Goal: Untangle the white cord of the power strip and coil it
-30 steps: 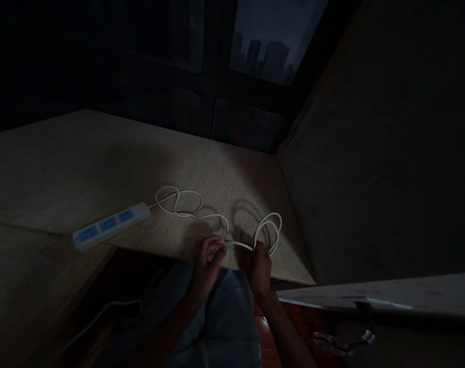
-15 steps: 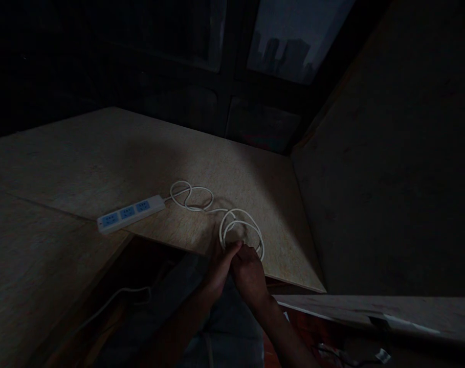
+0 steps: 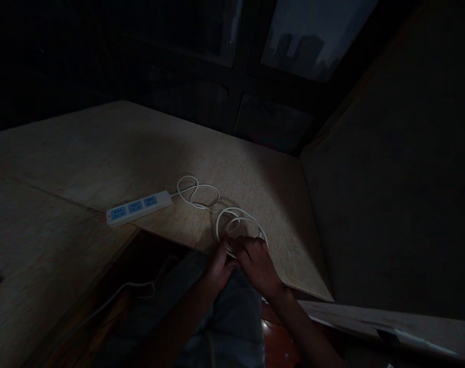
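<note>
A white power strip (image 3: 140, 207) with blue socket faces lies on the tabletop to the left. From its right end runs a white cord (image 3: 208, 185), loosely looped on the table and then wound into a coil at the front edge. Both hands are at the near side of that coil. My left hand (image 3: 220, 263) is closed around the cord, thumb and fingers drawn together. Fingers bent, my right hand (image 3: 255, 260) grips the coil's near right side. The plug end is not visible.
A speckled beige table (image 3: 159, 138) spans the middle, with a dark wall panel (image 3: 389, 194) rising on the right and dark window frames behind. Another white cable (image 3: 120, 290) hangs below the left table edge. My lap is beneath the front edge.
My right hand has shifted slightly right, its fingers now reaching across the coil toward my left hand. The near loops have spread a little wider. The camera view has turned slightly.
</note>
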Motion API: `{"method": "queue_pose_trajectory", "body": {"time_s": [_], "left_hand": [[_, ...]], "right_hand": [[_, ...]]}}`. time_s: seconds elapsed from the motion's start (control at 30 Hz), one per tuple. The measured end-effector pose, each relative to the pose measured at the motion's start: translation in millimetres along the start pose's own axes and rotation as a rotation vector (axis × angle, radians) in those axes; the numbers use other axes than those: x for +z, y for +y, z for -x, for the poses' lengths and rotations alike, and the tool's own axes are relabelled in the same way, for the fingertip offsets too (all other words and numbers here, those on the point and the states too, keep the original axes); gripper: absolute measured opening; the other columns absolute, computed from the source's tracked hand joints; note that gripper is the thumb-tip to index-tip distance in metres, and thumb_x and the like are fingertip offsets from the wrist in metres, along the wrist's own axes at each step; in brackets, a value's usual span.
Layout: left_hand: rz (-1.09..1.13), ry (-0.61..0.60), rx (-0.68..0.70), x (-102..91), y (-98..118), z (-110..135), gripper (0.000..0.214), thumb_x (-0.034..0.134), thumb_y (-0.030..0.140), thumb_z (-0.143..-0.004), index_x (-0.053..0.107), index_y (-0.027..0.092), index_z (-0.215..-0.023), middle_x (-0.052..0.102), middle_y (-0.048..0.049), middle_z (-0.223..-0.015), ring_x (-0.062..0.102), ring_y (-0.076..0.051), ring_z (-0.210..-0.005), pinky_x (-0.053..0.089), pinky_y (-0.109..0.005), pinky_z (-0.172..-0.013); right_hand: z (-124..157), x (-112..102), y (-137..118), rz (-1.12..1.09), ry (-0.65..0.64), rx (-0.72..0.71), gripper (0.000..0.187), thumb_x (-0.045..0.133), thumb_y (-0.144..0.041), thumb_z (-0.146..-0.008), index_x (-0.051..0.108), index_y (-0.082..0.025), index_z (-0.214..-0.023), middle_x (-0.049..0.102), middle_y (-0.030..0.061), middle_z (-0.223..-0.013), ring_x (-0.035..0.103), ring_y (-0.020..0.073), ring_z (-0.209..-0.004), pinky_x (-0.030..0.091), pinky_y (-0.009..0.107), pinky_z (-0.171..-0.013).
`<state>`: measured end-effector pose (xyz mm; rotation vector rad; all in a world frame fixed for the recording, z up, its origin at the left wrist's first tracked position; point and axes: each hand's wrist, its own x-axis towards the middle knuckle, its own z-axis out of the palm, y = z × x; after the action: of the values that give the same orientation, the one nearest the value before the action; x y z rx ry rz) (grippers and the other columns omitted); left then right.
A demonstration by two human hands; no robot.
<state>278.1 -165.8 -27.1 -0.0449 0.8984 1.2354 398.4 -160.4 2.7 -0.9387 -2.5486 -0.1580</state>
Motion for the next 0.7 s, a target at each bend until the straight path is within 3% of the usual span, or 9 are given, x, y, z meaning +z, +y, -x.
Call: {"method": "queue_pose_trajectory", "body": {"time_s": [0.1,0.27,0.37,0.43,0.57,0.7], "left_hand": [[0.052,0.028,-0.023,1.9,1,1,0.034,0.076,0.039,-0.073,0.056,0.012,-0.080,0.056,-0.0012,-0.068,0.051,-0.009,-0.054,0.026,-0.017,-0.039],[0.193,0.168,-0.003,8.8,10,2,0.025,0.060,0.032,-0.089,0.047,0.015,-0.076,0.047,0.0040,-0.056,0.047,-0.008,-0.047,0.038,-0.020,-0.046],[0.154,0.160,0.006,10.1,17,5,0.027,0.051,0.030,-0.095,0.044,0.016,-0.074,0.037,0.0070,-0.048,0.035,-0.006,-0.039,0.036,-0.020,-0.044],[0.087,0.096,-0.021,8.7,22,9,0.031,0.056,0.036,-0.092,0.045,0.016,-0.072,0.028,0.0092,-0.043,0.023,-0.005,-0.035,0.028,-0.019,-0.039],[-0.047,-0.058,-0.134,4.5,32,19,0.043,0.074,0.049,-0.072,0.045,0.017,-0.071,0.023,0.0115,-0.040,0.014,-0.003,-0.034,0.016,-0.018,-0.035],[-0.228,-0.131,-0.248,2.3,42,28,0.057,0.082,0.057,-0.052,0.045,0.018,-0.073,0.024,0.0123,-0.042,0.014,-0.002,-0.034,0.010,-0.018,-0.036]], "right_hand": [[-4,-5,-1,-0.035,0.051,0.040,0.034,0.046,-0.027,-0.099,0.048,-0.011,-0.129,0.058,0.0151,-0.122,0.048,0.0258,-0.116,0.034,0.039,-0.093],[-1,-13,3,-0.110,0.190,0.129,0.042,0.045,-0.038,-0.099,0.043,-0.013,-0.132,0.052,0.0173,-0.127,0.045,0.0268,-0.121,0.036,0.041,-0.097],[0,-17,17,-0.294,0.348,0.362,0.037,0.044,-0.037,-0.099,0.047,-0.018,-0.130,0.052,0.0143,-0.127,0.048,0.0241,-0.120,0.041,0.040,-0.095],[-4,-17,32,-0.460,0.382,0.584,0.032,0.046,-0.037,-0.098,0.053,-0.020,-0.124,0.055,0.0118,-0.125,0.052,0.0225,-0.116,0.043,0.038,-0.093],[-25,-7,61,-0.971,0.213,0.934,0.042,0.059,-0.053,-0.088,0.059,-0.018,-0.111,0.062,0.0108,-0.119,0.058,0.0234,-0.111,0.046,0.038,-0.093],[-54,7,68,-1.510,-0.099,1.038,0.063,0.079,-0.052,-0.069,0.056,-0.018,-0.117,0.067,0.0100,-0.114,0.066,0.0216,-0.099,0.050,0.034,-0.090]]}}
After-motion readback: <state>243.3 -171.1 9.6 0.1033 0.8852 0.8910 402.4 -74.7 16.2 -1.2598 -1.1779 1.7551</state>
